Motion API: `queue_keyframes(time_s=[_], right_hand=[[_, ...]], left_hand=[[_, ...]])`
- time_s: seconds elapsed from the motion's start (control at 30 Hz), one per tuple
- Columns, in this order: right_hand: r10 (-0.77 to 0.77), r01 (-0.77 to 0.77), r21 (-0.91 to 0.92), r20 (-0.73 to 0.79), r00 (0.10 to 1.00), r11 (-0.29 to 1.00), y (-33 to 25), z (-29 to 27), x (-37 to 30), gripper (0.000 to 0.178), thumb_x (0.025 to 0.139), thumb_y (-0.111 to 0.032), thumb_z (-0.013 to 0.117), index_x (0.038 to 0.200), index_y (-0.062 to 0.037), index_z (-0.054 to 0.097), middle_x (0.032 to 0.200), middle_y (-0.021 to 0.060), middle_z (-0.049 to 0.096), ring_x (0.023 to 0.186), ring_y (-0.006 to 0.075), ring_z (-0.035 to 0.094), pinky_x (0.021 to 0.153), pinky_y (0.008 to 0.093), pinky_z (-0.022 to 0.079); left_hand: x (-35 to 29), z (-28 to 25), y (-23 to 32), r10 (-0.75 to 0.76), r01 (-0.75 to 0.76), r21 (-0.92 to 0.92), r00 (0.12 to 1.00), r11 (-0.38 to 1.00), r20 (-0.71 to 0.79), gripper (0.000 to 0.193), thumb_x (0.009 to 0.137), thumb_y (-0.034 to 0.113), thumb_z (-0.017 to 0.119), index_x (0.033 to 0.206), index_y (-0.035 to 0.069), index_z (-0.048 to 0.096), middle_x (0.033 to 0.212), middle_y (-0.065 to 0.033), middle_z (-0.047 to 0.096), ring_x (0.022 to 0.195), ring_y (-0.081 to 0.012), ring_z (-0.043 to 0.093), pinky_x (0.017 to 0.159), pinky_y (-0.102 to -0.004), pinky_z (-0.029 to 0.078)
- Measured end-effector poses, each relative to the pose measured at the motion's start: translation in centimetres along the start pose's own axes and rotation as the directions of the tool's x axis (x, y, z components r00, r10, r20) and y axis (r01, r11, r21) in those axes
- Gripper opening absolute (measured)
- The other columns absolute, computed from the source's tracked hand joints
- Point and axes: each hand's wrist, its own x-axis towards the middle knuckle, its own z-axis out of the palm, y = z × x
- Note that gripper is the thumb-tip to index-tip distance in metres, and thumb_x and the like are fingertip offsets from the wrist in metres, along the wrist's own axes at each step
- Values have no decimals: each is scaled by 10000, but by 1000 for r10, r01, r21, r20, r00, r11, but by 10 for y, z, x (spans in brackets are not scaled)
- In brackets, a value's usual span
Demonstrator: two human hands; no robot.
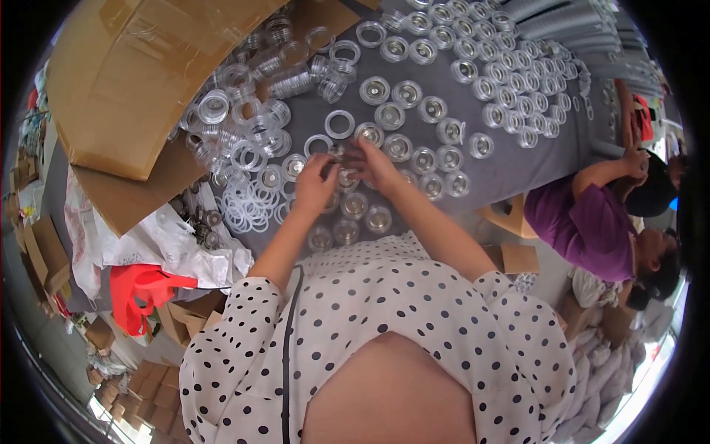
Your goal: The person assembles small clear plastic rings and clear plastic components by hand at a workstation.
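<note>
1. Fingers point(360, 151) of the right hand point(379, 169) are bent and partly spread; I cannot tell whether they grip anything.
2. Left hand point(318, 181): thumb and forefinger are curled close together. I see a small shiny spot between the two hands, but cannot confirm a grasp.
3. Work location: clear round cups point(390, 116) with silvery centres stand around and below both hands on the grey-covered tabletop point(521, 163). Loose clear rings point(339, 124) lie just beyond the fingertips; thin white rings point(248, 201) are heaped to the left.
4. Step in hand: I judge this to be fitting or adjusting a small part at one cup.
5. Next move: I would call for a light fingertip pinch, avoiding neighbouring cups.
</note>
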Motion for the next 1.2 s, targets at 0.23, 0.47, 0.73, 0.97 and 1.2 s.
queue_keyframes(time_s=[0.23,0.47,0.73,0.97,1.2], right_hand=[[48,-52,-73,-52,998,996,11,-10,-8,575,869,-467,364,1243,-31,339,1195,150,450,949,256,535,759,355,439],[28,-35,-86,-81,996,996,8,-13,-12,519,872,-434,372,1199,-33,405,1162,141,481,929,235,548,734,329,451],[51,-56,-57,-85,995,997,6,-2,-3,487,873,-420,376,1169,-37,435,1128,124,507,926,229,551,752,334,449],[17,-17,-78,3,1000,997,6,4,-8,501,868,-411,382,1163,-11,442,1095,152,523,881,220,564,723,321,459],[56,-60,-62,-61,997,996,13,-8,-13,471,884,-380,367,1154,-2,440,1045,140,551,848,206,570,720,313,465]], left_hand=[[4,2,-39,130,-154,543,988,826,82,230,741,121,528,961,69,568,976,-104,538,710,-297,578,600,-395,471],[4,6,-26,-160,1,627,967,779,197,410,751,131,496,1157,97,450,1221,-128,451,811,-328,585,657,-400,489],[18,6,-24,-236,-1,662,934,750,268,511,683,93,511,1186,67,421,1231,-165,436,834,-334,587,666,-413,489],[3,-18,-37,175,-186,329,983,926,64,312,755,180,539,1038,49,531,1043,-146,550,872,-267,573,692,-365,467],[-69,-116,-132,77,420,590,767,689,-637,359,710,86,530,1068,74,506,1080,-215,459,975,-348,458,810,-411,386]])
